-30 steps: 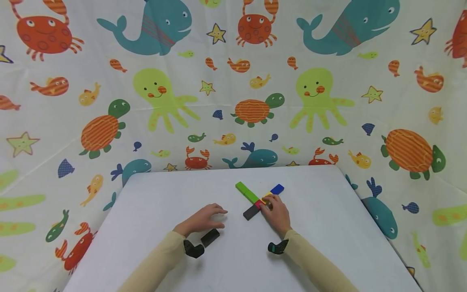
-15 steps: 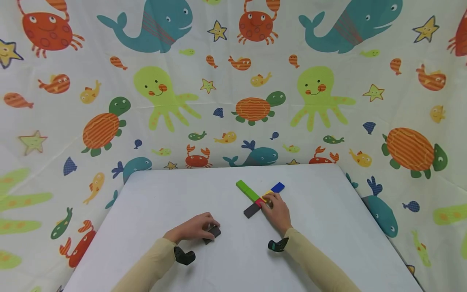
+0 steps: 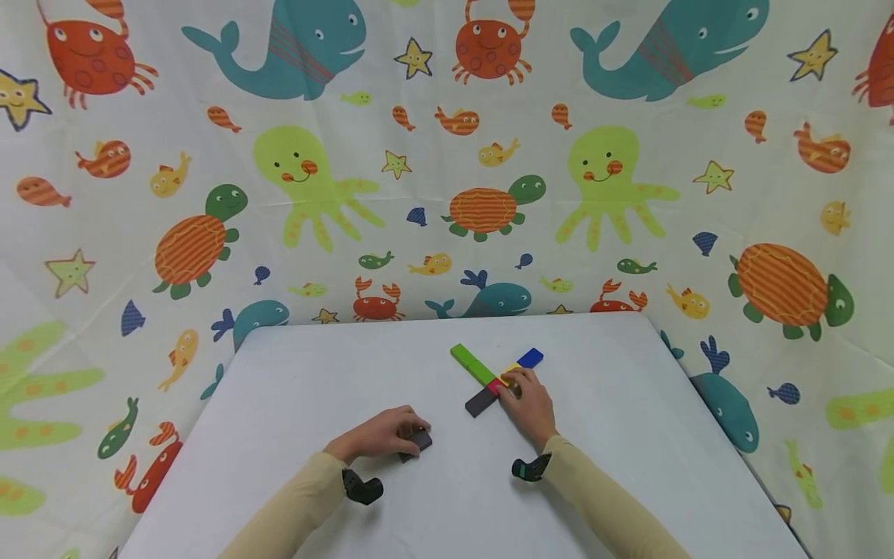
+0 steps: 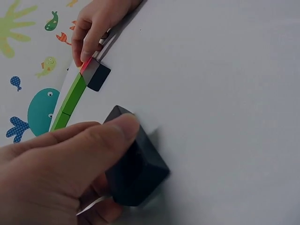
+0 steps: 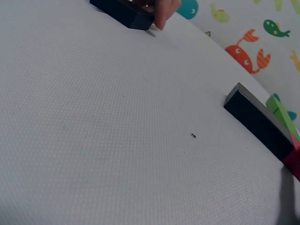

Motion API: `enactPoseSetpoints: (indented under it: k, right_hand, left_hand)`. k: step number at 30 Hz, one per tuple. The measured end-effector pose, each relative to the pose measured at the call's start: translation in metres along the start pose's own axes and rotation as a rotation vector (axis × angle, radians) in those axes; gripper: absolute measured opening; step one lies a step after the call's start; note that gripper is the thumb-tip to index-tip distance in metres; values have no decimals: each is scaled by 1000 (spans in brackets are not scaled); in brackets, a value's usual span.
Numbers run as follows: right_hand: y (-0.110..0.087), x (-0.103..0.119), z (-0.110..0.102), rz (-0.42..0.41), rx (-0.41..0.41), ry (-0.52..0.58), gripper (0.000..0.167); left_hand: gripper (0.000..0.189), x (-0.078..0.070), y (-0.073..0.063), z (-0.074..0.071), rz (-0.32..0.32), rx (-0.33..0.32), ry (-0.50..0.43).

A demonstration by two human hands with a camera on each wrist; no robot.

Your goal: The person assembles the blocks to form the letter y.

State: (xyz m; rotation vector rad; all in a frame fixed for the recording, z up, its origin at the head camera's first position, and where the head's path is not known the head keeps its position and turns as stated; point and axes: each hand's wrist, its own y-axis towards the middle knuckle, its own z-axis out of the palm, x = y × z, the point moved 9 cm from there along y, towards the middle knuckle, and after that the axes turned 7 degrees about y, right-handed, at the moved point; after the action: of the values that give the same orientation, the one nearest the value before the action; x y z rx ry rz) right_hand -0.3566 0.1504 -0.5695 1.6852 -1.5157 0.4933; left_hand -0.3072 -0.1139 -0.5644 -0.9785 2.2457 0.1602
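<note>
My left hand (image 3: pixel 377 435) pinches a black block (image 3: pixel 422 440) between thumb and fingers, left of the other blocks; the left wrist view shows the thumb over its top edge. Further right, my right hand (image 3: pixel 531 407) has curled fingers around a red block (image 3: pixel 495 386), where the rows meet; its exact grip is partly hidden. Two green blocks (image 3: pixel 472 364) run up and left from the red one. A second black block (image 3: pixel 480 401) lies against it at lower left. A yellow block (image 3: pixel 513 366), partly covered by fingers, and a blue block (image 3: pixel 531 358) extend to upper right.
Everything lies on a white table (image 3: pixel 335 365). Behind and beside it hangs a cloth (image 3: pixel 419 171) printed with sea animals. Both wrists carry dark straps, and the sleeves are tan.
My left hand came down from above the loose black block, took hold of it, and has shifted it slightly right. My right hand has stayed in place at the joined blocks.
</note>
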Motion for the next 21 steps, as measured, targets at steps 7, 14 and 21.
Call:
enactPoseSetpoints:
  k: [7, 14, 21]
  right_hand:
    - [2, 2, -1, 0, -3, -4, 31]
    - [2, 0, 1, 15, 15, 9, 31]
    - [0, 0, 1, -7, 1, 7, 30]
  left_hand:
    - [41, -2, 1, -3, -14, -5, -3]
    - [42, 3, 2, 0, -27, -11, -6]
    - [43, 1, 7, 3, 6, -102, 45]
